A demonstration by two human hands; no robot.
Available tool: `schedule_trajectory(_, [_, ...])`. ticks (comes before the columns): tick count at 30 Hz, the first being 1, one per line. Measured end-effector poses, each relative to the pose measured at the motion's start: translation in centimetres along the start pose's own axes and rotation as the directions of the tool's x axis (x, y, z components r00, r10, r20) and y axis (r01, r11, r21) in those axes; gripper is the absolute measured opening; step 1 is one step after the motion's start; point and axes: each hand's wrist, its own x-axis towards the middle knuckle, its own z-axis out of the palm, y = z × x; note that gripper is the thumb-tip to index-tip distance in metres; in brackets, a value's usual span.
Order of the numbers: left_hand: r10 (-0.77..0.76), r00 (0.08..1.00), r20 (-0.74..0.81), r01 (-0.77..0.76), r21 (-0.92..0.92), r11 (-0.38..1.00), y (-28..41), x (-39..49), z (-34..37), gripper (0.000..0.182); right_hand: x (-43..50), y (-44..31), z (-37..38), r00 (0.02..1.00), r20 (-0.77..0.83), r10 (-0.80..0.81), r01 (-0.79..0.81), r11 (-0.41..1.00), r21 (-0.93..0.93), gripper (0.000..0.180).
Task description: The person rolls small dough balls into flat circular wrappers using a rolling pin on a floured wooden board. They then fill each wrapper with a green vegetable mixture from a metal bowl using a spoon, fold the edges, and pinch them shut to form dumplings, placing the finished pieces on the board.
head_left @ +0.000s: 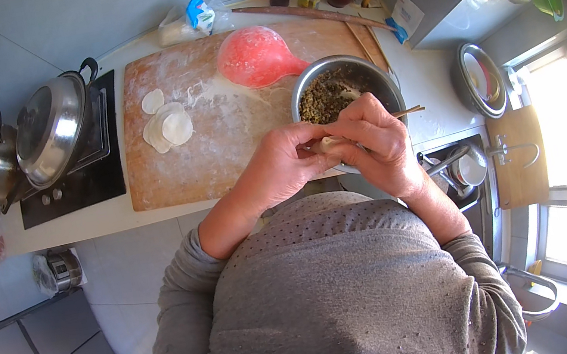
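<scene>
My left hand [289,161] and my right hand [377,146] meet over the near rim of a metal bowl [392,81]. Between their fingertips they pinch a pale piece of dough [330,143], a folded dumpling by its look, partly hidden by the fingers. Dark green-brown chopped filling [323,96] lies in the bowl. The ends of chopsticks [411,110] stick out past my right hand; whether the hand touches them I cannot tell. Several round dough wrappers [176,128] overlap on the left of a floured wooden board [192,176], with a single wrapper [152,102] just above them.
A red floury ladle-shaped scoop [254,57] lies behind the bowl. Along the board's back edge runs a long wooden rolling pin [311,13]. On the left, a lidded metal pan [54,132] stands on the black cooktop [114,184]. The sink [463,162] is at the right.
</scene>
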Motion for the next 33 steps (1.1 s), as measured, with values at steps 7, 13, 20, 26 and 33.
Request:
schedule_trajectory(7, [0.009,0.999,0.035,-0.008,-0.020,1.000,-0.4,0.0,-0.2,0.026,0.0,0.5,0.4,0.996,0.016,-0.092,0.092,0.995,-0.035,0.024])
schedule_trajectory(13, [-0.212,0.969,0.127,0.217,-0.027,0.976,0.8,-0.2,-1.2,0.030,-0.5,1.9,0.1,0.999,0.045,-0.012,0.013,1.000,-0.023,0.010])
schedule_trajectory(20, [-0.189,0.973,0.131,0.201,-0.087,0.976,-0.1,-0.4,-1.5,0.030,0.3,1.8,0.2,0.983,0.177,0.049,-0.051,0.999,0.010,0.006])
schedule_trajectory(26, [-0.212,0.966,0.151,0.235,-0.160,0.959,-0.6,-0.1,-1.6,0.031,0.6,2.0,1.0,0.990,0.139,0.036,-0.036,0.999,-0.001,0.005])
schedule_trajectory(33, [-0.138,0.990,0.025,0.138,-0.363,0.922,-2.3,0.1,-0.7,0.026,-0.1,3.1,1.7,0.995,-0.015,0.103,-0.103,0.994,-0.030,0.010])
